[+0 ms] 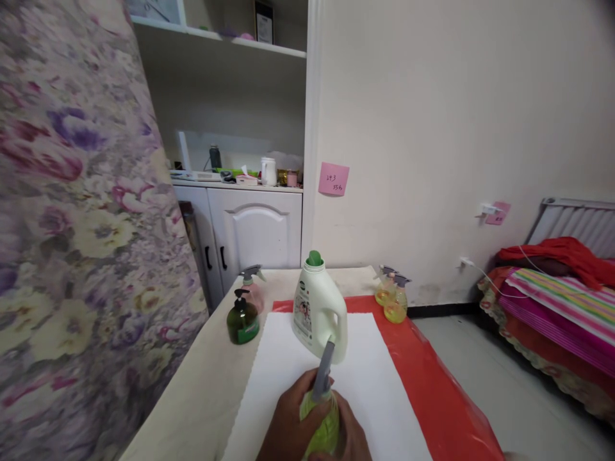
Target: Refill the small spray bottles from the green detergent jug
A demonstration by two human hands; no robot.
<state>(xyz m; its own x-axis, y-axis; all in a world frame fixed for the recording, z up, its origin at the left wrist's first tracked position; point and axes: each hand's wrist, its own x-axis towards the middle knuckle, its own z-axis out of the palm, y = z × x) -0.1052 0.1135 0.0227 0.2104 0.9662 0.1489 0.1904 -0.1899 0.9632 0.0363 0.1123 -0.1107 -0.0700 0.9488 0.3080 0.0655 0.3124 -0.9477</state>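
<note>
A yellow-green spray bottle with a grey trigger head stands at the near end of a white sheet. My left hand wraps round its left side. My right hand closes against its right side, partly cut off by the frame's bottom edge. Just beyond the trigger stands a white detergent jug with a green cap. Left of the jug are a dark green pump bottle and, behind it, a pink spray bottle.
Two small yellow spray bottles stand at the table's far right, on a red plastic sheet. The beige table meets a floral curtain on the left. A white cabinet stands behind, a bed at right.
</note>
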